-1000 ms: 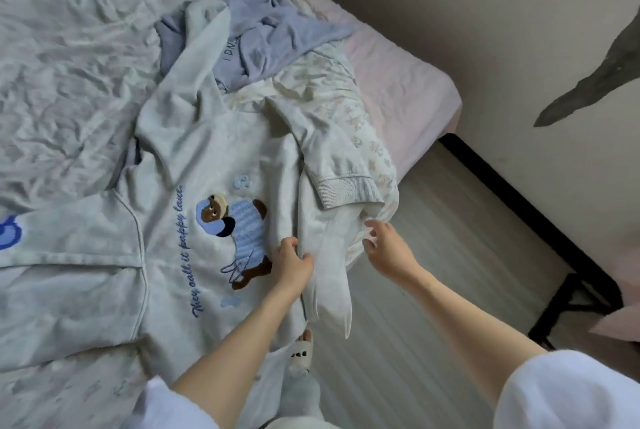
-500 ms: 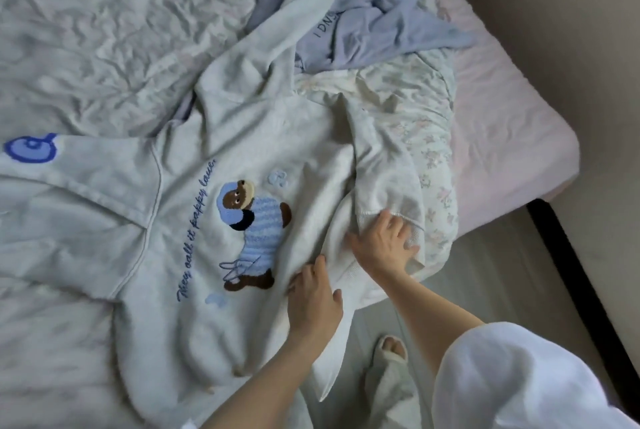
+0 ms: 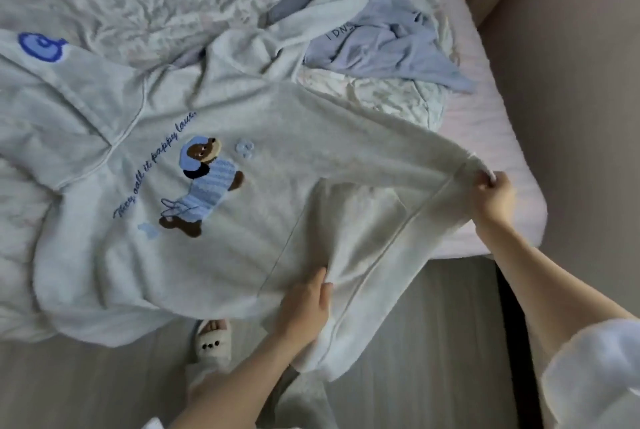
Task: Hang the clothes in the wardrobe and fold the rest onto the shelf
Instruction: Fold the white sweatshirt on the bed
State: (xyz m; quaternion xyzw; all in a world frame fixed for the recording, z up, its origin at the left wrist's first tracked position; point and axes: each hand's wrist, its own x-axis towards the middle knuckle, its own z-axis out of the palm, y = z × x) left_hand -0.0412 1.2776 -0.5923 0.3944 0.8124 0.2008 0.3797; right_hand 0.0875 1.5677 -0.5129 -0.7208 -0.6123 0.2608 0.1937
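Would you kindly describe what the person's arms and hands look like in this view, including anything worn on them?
Both forearms are bare. The right arm wears a loose white sleeve pushed up toward the elbow; a scrap of white sleeve also shows at the bottom edge on the left arm. The left hand and right hand are bare, with no gloves. No rings, watch or bracelets show, though the picture is soft.

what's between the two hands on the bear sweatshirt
In the head view, only the sweatshirt's own pale sleeve spans from the left hand to the right hand, stretched taut; nothing else lies there.
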